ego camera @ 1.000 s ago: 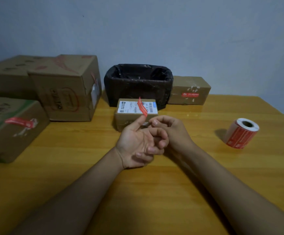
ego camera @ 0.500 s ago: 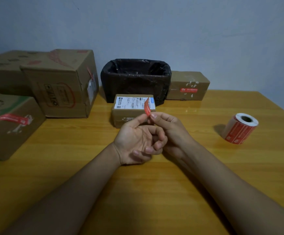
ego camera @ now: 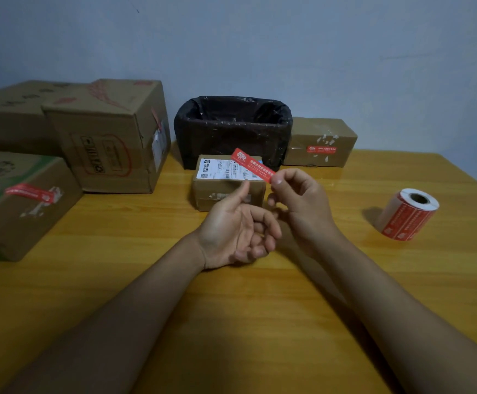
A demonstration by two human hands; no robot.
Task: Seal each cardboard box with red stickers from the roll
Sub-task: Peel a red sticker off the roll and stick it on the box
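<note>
Yellow wooden table (ego camera: 260,322): right hand (ego camera: 302,206) grip pinches long red paper sticker (ego camera: 251,165), pointing to 10 o'clock over small brown cardboard box (ego camera: 228,191); left hand (ego camera: 237,231) relaxed, nearer.

- I see a black bin (ego camera: 233,129), lined with a black plastic bag, standing at the far side of the wooden table (ego camera: 231,322).
- Behind the table I see a plain grey-blue wall (ego camera: 288,52).

Both forearms come in bare from six o'clock, with no sleeve, watch or band showing up to the frame's edge. The left hand (ego camera: 233,234) and right hand (ego camera: 302,206) wear no gloves or rings.
</note>
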